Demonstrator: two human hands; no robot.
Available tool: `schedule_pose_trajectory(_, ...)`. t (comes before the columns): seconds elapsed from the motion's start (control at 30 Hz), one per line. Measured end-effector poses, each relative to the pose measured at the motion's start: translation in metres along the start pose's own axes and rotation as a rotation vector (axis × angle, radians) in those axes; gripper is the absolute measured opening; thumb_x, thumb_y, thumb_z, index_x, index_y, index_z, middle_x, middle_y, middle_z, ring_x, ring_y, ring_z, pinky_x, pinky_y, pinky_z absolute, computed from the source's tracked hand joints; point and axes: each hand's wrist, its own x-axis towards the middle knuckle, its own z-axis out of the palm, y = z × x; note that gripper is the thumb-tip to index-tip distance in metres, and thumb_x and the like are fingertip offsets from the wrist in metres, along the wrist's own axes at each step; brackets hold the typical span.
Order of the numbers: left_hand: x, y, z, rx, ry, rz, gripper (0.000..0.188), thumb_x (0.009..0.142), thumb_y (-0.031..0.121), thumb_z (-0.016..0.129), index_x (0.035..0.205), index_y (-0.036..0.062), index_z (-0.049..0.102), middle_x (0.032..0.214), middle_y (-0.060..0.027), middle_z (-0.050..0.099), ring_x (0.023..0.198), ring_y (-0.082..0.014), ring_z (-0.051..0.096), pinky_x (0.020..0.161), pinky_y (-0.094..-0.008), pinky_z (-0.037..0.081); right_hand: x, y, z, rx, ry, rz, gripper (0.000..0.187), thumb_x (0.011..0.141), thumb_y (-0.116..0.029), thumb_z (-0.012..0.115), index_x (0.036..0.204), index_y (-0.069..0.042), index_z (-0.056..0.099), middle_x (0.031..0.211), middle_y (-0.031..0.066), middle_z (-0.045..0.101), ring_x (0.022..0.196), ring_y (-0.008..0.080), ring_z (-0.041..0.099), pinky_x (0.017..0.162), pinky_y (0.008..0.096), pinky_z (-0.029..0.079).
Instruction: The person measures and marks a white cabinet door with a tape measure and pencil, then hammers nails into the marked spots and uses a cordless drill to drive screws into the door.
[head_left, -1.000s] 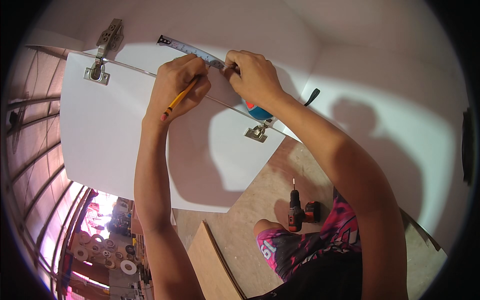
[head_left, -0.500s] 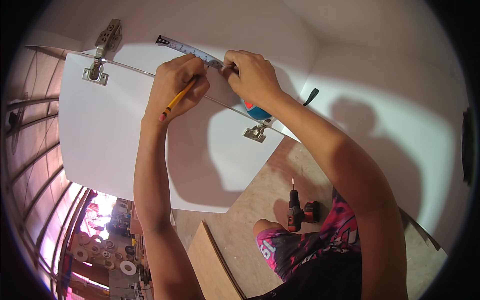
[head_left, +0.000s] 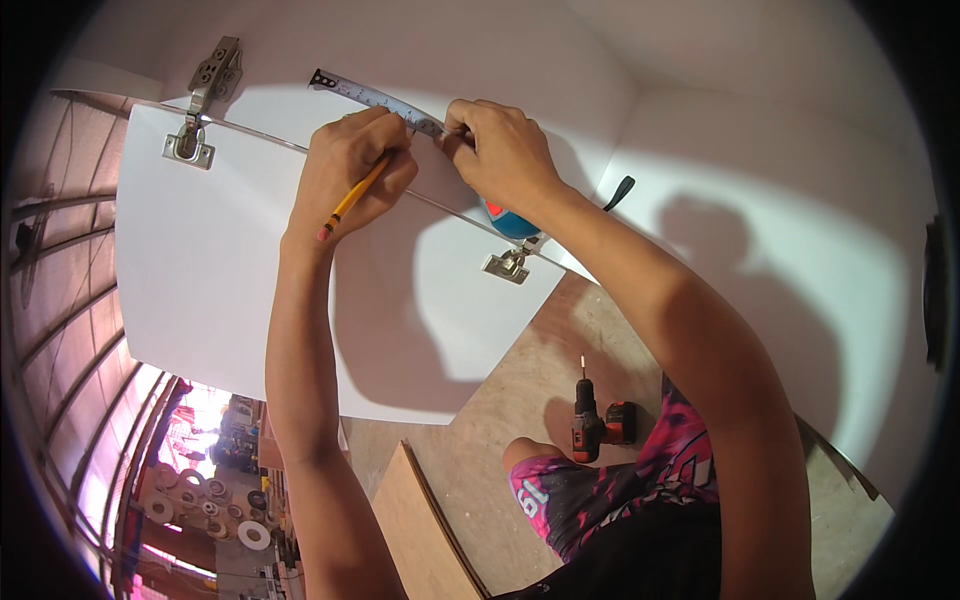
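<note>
White cabinet interior | left hand [head_left: 350, 180] grasping pencil [head_left: 352, 197]; right hand [head_left: 500, 150] pinching tape measure [head_left: 375, 95] | risk: your tape slips, mark lands off

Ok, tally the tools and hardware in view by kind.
Hinges: 2
Tape measure: 1
Pencil: 1
Drill: 1
Total: 5
</note>
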Motion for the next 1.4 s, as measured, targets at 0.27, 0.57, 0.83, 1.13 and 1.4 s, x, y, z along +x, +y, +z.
schedule_pose_trajectory(0.27,0.001,0.0,-0.001,-0.001,-0.019,0.004,0.013,0.066,-0.004,0.06,0.066,0.0,0.048,0.062,-0.0078,0.051,0.053,-0.0196,0.048,0.052,-0.0341,0.039,0.0,-0.001,-0.001,-0.017,-0.001,0.003,0.008,0.086,-0.012,0.063,0.086,-0.004,0.065,0.085,0.0112,0.069,0.08,0.0318,0.066,0.072,0.0447,0.052)
schedule_pose_trajectory(0.57,0.0,-0.002,-0.001,0.009,-0.019,-0.023,0.009,0.066,-0.004,0.06,0.068,-0.001,0.052,0.066,-0.0069,0.056,0.057,-0.0161,0.051,0.054,-0.0312,0.041,0.002,-0.001,-0.003,-0.023,-0.014,0.009,0.009,0.087,-0.014,0.063,0.086,-0.005,0.065,0.085,0.011,0.069,0.081,0.0319,0.066,0.073,0.0451,0.051)
schedule_pose_trajectory(0.83,-0.016,-0.001,-0.019,-0.669,0.381,-0.19,0.006,0.082,0.002,0.064,0.084,-0.0033,0.062,0.082,-0.0128,0.065,0.075,-0.0158,0.06,0.067,-0.0267,0.048,0.001,-0.004,-0.001,-0.058,-0.037,0.018,0.013,0.088,-0.018,0.065,0.084,-0.005,0.062,0.08,0.0102,0.065,0.075,0.0311,0.064,0.068,0.0454,0.049)
schedule_pose_trajectory(1.13,-0.085,0.112,0.022,-1.157,0.0,0.074,0.013,0.08,0.005,0.07,0.091,-0.0002,0.067,0.086,-0.0115,0.068,0.074,-0.0252,0.065,0.067,-0.0353,0.052,0.003,-0.005,-0.005,-0.027,-0.044,0.027,0.018,0.089,-0.02,0.066,0.082,-0.005,0.06,0.077,0.0075,0.063,0.069,0.0258,0.061,0.064,0.0409,0.047)
schedule_pose_trajectory(1.4,-0.2,0.223,0.168,-1.63,-0.682,-0.414,0.022,0.093,0.016,0.061,0.1,-0.0028,0.07,0.091,-0.0119,0.071,0.089,-0.0205,0.068,0.077,-0.0308,0.052,0.004,-0.015,-0.004,0.029,-0.074,0.034,0.017,0.089,-0.016,0.065,0.08,-0.003,0.059,0.069,0.0054,0.059,0.06,0.017,0.055,0.058,0.0341,0.045)
